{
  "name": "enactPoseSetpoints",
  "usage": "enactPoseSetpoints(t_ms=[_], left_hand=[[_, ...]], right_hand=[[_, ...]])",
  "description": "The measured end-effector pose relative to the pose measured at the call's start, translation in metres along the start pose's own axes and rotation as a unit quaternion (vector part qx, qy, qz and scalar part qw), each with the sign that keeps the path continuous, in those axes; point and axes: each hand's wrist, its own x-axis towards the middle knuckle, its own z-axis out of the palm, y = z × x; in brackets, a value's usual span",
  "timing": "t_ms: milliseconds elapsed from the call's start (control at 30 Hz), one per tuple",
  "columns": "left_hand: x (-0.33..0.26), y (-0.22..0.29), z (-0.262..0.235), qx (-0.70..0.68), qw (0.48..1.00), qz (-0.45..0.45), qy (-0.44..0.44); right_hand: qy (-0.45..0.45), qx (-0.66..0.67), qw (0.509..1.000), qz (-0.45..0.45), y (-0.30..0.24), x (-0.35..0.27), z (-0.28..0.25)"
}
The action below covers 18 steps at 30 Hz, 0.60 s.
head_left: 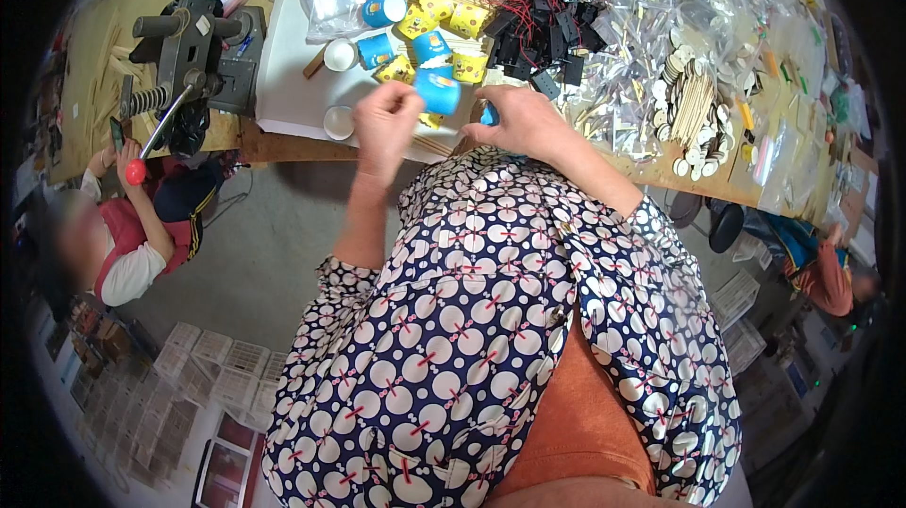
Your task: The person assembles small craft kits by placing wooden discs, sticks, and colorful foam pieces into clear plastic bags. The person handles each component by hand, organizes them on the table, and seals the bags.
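Observation:
My left hand (389, 126) is closed, its fingertips pinching the edge of a small blue paper cup (437, 91), blurred by motion. Close by on the right, my right hand (524, 121) is curled above the table's front edge. Something blue (489, 114) shows between its thumb and fingers, mostly hidden. Just beyond both hands lies a group of yellow patterned paper cups (469, 66) mixed with blue ones, such as one blue cup (384, 9) on its side. Two cups show white, one of them a white cup (340, 56) left of the group.
A grey lever press (193, 55) with a red-knobbed handle stands at the left. Black battery boxes (552, 26) with red wires lie behind. Right of them are wooden sticks (694, 107), pale discs (703, 159) and clear bags. Other people sit at both sides, one in a red vest (123, 234).

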Motion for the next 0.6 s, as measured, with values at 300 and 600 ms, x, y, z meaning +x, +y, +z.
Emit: enactPoseSetpoints(t_ms=[300, 600], left_hand=[[-0.005, 0.031, -0.025, -0.070, 0.986, -0.068, -0.134], [-0.002, 0.024, -0.020, -0.158, 0.961, -0.104, -0.202]], right_hand=[[0.020, 0.115, 0.993, -0.029, 0.007, 0.004, 0.002], [-0.028, 0.105, 0.994, -0.030, 0.008, 0.002, 0.001]])
